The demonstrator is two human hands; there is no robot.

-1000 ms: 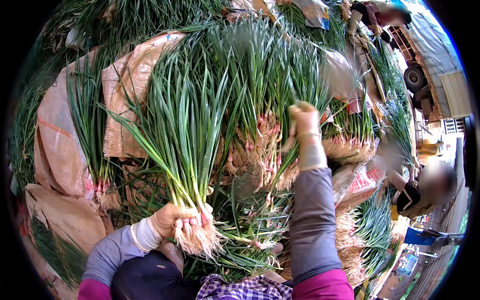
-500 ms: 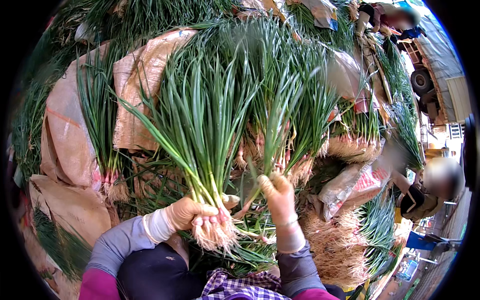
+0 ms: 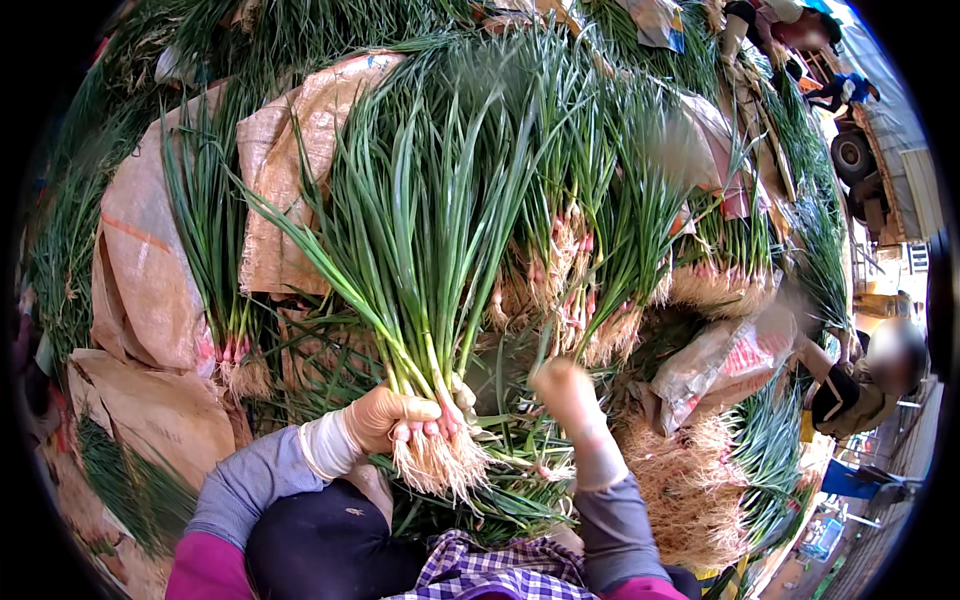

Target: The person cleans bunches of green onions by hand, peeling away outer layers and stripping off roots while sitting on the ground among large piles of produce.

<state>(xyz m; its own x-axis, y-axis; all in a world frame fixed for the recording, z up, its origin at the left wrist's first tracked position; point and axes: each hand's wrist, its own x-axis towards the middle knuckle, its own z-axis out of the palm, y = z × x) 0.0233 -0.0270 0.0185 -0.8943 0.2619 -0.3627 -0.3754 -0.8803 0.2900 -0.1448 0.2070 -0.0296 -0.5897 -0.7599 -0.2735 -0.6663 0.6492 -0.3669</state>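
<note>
My left hand [image 3: 385, 418], in a pale glove, is closed around a bunch of spring onions [image 3: 430, 230] near its base. The long green leaves fan upward and away from me, while the pinkish-white bulbs and stringy roots hang below the fist. My right hand [image 3: 567, 388], also gloved, is to the right of the bunch and apart from it. Motion smears its fingers, so what they hold, if anything, is unclear. Just beyond it lie more spring onions [image 3: 585, 290] with their roots toward me. Loose leaves and stalks [image 3: 520, 500] are strewn below both hands.
Tan woven sacks [image 3: 150, 250] lie to the left, with a small spring onion bundle [image 3: 225, 330] against them. A root-end-out pile [image 3: 680, 490] sits at right below a whitish sack [image 3: 730, 365]. Two people work along the right side, near a truck wheel [image 3: 851, 157].
My right hand has moved slightly down and right and blurred. The stalk with a long leaf it pinched no longer shows upright there. My left hand still grips the bunch, slightly further right.
</note>
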